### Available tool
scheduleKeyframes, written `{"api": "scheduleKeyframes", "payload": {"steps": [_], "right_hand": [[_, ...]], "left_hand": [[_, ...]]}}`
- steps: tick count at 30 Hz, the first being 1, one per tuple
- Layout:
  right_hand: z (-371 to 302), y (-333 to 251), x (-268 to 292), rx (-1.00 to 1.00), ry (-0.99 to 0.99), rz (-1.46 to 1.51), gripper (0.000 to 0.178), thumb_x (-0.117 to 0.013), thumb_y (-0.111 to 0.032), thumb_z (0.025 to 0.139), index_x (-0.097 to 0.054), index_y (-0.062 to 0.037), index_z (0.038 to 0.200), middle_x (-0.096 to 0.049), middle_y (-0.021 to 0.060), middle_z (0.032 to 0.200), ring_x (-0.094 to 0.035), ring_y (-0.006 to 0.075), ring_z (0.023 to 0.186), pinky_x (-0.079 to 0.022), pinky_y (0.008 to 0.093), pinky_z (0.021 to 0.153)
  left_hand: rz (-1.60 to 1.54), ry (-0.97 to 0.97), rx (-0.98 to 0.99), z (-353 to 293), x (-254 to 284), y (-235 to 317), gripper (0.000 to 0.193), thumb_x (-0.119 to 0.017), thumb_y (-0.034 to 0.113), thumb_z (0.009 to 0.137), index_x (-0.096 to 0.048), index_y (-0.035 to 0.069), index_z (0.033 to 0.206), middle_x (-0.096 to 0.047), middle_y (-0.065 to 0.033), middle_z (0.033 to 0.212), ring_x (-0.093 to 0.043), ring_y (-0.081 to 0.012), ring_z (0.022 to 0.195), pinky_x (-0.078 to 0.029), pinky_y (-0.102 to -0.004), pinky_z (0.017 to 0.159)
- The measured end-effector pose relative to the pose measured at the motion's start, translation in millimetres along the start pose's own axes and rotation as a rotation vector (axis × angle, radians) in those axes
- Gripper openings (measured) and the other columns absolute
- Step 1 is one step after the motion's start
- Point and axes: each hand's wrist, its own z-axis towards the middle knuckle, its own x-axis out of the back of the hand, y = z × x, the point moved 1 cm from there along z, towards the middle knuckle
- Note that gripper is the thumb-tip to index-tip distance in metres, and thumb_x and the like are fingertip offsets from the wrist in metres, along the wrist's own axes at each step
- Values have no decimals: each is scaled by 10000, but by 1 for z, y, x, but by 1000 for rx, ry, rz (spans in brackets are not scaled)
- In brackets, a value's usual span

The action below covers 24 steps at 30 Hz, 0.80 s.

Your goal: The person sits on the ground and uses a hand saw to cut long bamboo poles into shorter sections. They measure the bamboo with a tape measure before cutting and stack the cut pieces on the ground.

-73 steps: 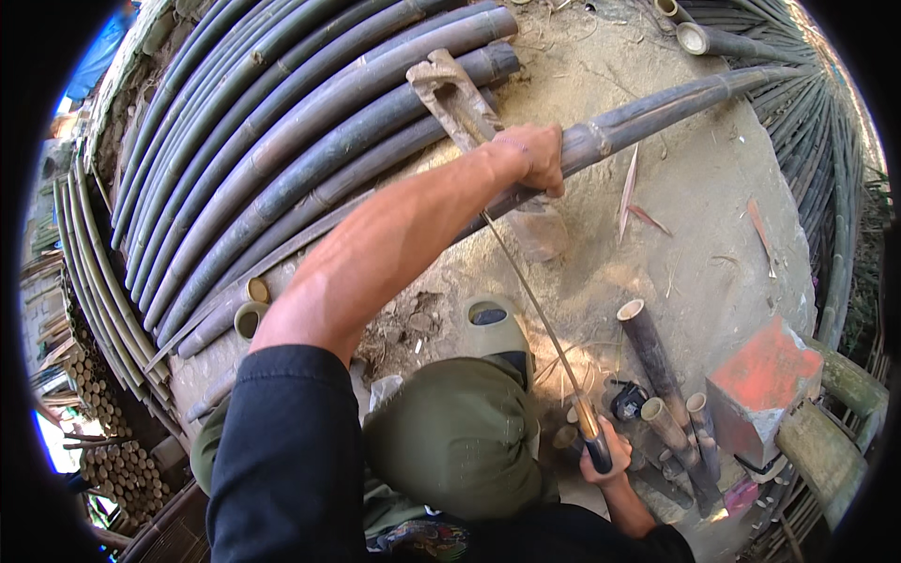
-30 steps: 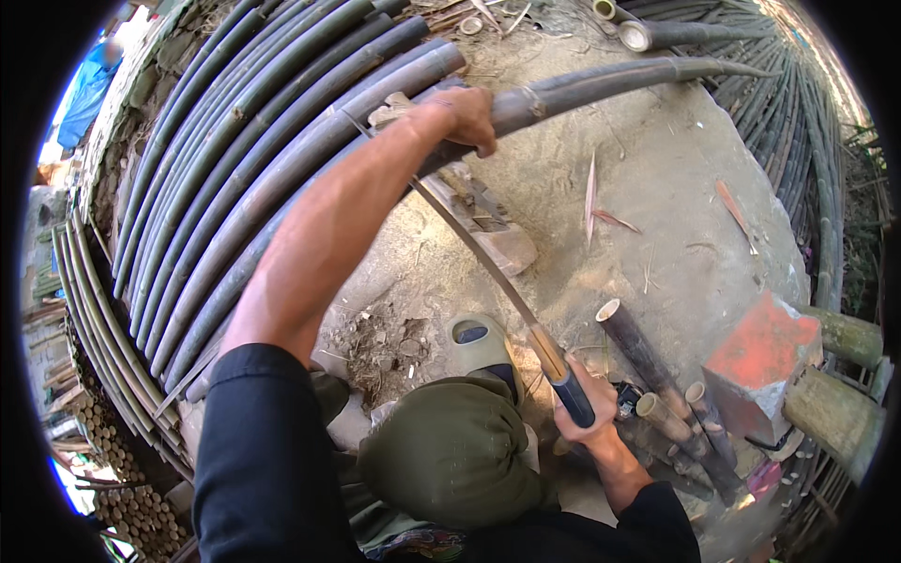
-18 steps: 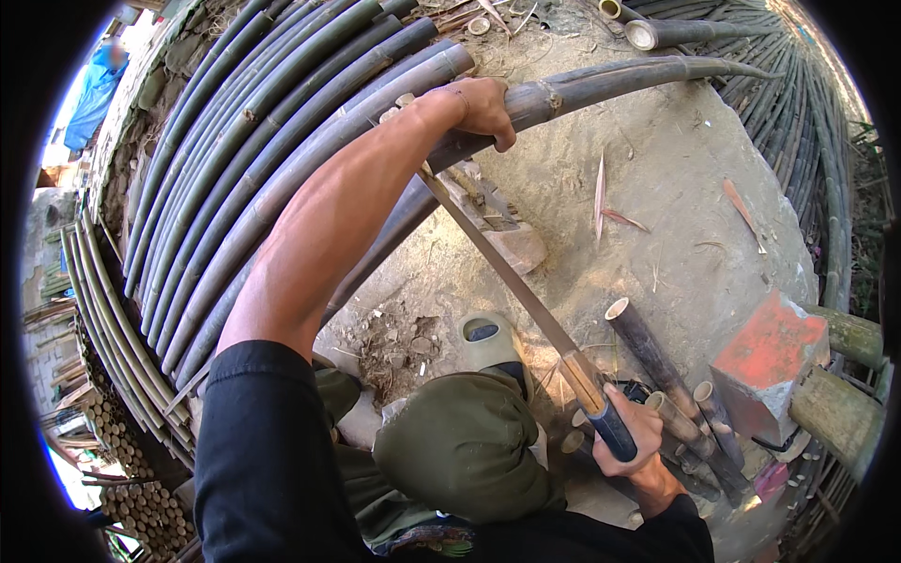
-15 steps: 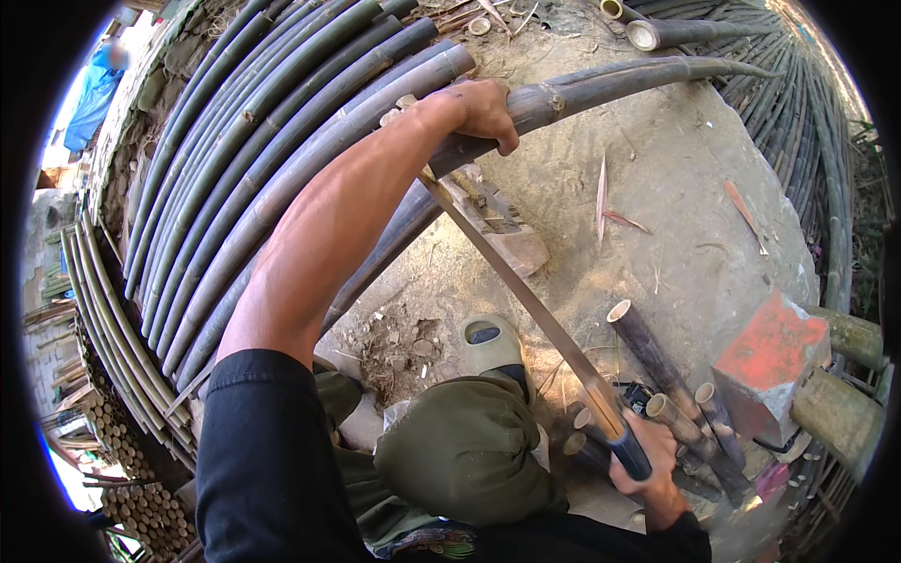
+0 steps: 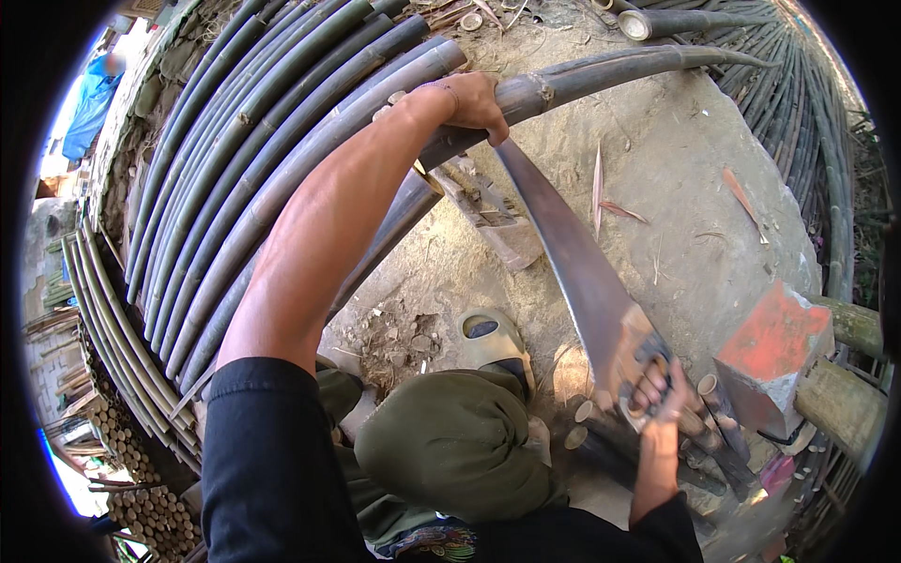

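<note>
My left hand (image 5: 477, 101) is wrapped over a long dark bamboo pole (image 5: 610, 83) that runs off to the upper right. In my right hand (image 5: 660, 392) is a handsaw (image 5: 587, 258), gripped by its handle, its broad blade slanting up and left. The saw's narrow tip reaches the pole's lower edge beside my left fingers. A pale cut face shows under my left wrist, next to a second dark bamboo length (image 5: 399, 230) that slopes down and left behind my forearm. Whether the two lengths still join is hidden by my arm. A wooden block (image 5: 507, 235) lies below the pole.
Several long bamboo poles (image 5: 282, 131) lie side by side at left. Short cut bamboo pieces (image 5: 718, 413) and a red-topped concrete block (image 5: 774, 324) stand at lower right. A bundle of thin stalks (image 5: 798, 131) fills the upper right. My clog (image 5: 496, 342) rests on the ground.
The saw has come away from the cut under my left wrist, swung right and turned so its broad side shows. My right hand has moved up and slightly right. My left hand shifted slightly left.
</note>
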Motion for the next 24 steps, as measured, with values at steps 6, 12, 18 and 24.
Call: {"api": "scheduleKeyframes", "payload": {"steps": [6, 12, 18, 24], "right_hand": [[68, 69, -89, -158, -23, 167, 352, -502, -479, 992, -597, -143, 955, -465, -81, 649, -493, 110, 628, -435, 306, 617], [60, 84, -102, -280, 43, -50, 257, -579, -279, 965, -610, -75, 1118, -579, 0, 813, -603, 154, 722, -516, 307, 693], [84, 64, -84, -185, -252, -273, 532, -619, -165, 938, -463, 7, 1417, -582, 44, 859, -605, 129, 686, -530, 259, 637], [134, 60, -111, -223, -399, -285, 576, -612, -132, 948, -409, 39, 1459, -581, 32, 810, -590, 113, 713, -523, 251, 611]], "left_hand": [[-14, 20, 40, -4, -1, -1, 535, -786, 242, 566, -662, -8, 1022, -715, -170, 911, -693, -272, 832, -556, -355, 778], [24, 23, 61, -5, -2, -1, 561, -786, 273, 572, -655, -10, 1038, -713, -175, 904, -693, -275, 828, -557, -358, 780], [47, 53, 53, -9, 1, 7, 570, -787, 267, 556, -650, -15, 1033, -710, -173, 901, -690, -278, 822, -560, -357, 789], [28, 24, 79, -5, 0, 4, 576, -789, 264, 549, -654, -7, 1040, -711, -168, 915, -691, -277, 828, -561, -353, 792]]}}
